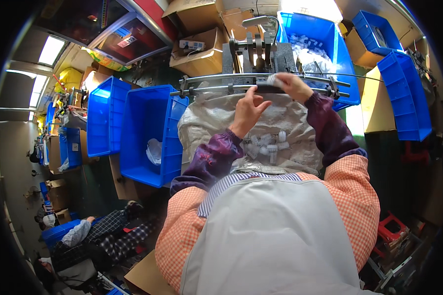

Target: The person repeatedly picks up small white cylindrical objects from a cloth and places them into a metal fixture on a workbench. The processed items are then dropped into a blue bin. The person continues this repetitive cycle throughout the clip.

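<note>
My right hand (292,87) is closed on a small white ribbed plastic piece (272,80), held over the metal rails (211,82) of a bench machine (255,51). My left hand (249,114) is open, its index finger stretched up to the front rail and its thumb apart, with nothing in it. A dark sleeve (269,89) on that rail lies between the hands. Below them, a pale crumpled sheet (206,118) spreads toward my apron, and several white ribbed plastic pieces (267,146) lie on it in a loose heap.
A blue bin (348,73) with many white pieces stands behind at right. Blue bins (133,123) (103,115) stand at left, one holding a clear bag (154,151). Cardboard boxes (197,56) sit at the back. A person (103,231) is at lower left; a red stool (391,228) is at right.
</note>
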A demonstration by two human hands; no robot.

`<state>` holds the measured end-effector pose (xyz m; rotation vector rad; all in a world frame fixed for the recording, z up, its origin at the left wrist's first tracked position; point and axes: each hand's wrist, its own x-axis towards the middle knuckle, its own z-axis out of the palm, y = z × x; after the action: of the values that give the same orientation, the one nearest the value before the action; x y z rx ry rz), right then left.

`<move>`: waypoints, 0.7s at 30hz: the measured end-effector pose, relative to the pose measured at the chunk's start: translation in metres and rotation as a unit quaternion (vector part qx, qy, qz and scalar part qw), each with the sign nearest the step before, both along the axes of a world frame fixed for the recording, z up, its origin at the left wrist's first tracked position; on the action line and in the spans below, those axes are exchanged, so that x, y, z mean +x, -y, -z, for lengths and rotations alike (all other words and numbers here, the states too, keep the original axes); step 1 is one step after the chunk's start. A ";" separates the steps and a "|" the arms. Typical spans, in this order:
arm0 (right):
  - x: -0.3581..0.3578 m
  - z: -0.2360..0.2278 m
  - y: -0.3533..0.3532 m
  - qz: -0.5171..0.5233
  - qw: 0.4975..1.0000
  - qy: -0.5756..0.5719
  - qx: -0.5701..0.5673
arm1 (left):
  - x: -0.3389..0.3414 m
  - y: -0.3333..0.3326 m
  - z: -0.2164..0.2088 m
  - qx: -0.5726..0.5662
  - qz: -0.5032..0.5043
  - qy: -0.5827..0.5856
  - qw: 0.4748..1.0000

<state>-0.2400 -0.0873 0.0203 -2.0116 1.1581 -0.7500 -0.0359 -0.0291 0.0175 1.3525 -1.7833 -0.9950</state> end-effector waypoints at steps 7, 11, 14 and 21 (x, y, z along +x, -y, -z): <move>-0.004 0.046 0.081 0.261 0.895 -0.303 -0.197 | 0.026 -0.035 0.084 -0.081 0.081 0.306 0.945; 0.001 0.050 0.090 0.256 0.883 -0.335 -0.205 | 0.033 -0.033 0.106 -0.066 0.074 0.277 0.956; -0.002 0.052 0.092 0.242 0.894 -0.316 -0.207 | 0.033 -0.028 0.096 -0.092 0.057 0.214 0.971; -0.003 0.053 0.094 0.244 0.894 -0.330 -0.181 | 0.035 -0.027 0.070 -0.071 0.037 0.120 0.990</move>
<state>-0.2430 -0.1817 -0.0323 -2.4044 2.1056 -0.5434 -0.0009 -0.0023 -0.0528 1.3712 -2.0537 -0.7500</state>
